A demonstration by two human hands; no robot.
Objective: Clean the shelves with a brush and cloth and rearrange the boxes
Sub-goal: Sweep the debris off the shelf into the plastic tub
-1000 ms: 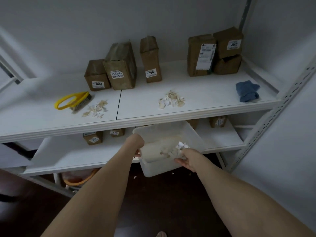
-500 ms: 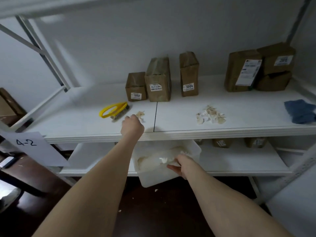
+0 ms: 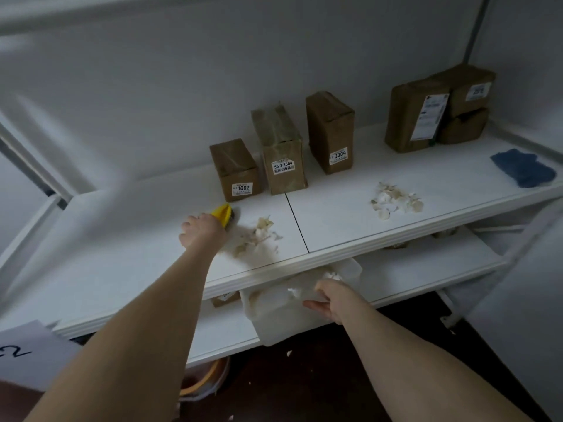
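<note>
The left hand [image 3: 202, 231] is curled round the handle of a yellow brush [image 3: 224, 214], whose bristles rest on the upper shelf [image 3: 335, 217] just left of a loose pile of pale scraps [image 3: 259, 234]; motion blur hides how the fingers lie. The right hand [image 3: 332, 300] is lower and well apart from the left. It grips the near wall of a white plastic tub [image 3: 283, 324], thumb over the rim and fingers on the outside. The tub is tilted and tucked under the front edge of the upper shelf, below the pile. In the tub lie a few white paper bits [image 3: 295, 292] and a smear of pale dust. A second pile of scraps [image 3: 396, 201] sits further right on the shelf. The blue cloth [image 3: 522, 169] lies crumpled at the shelf's far right end. Along the back stand three brown boxes: one labelled 1002 [image 3: 236, 170], one labelled 55-3-3304 [image 3: 281, 150] and one labelled 3004 [image 3: 330, 132]. A cluster of three more boxes [image 3: 417, 117] sits near the right corner.
</note>
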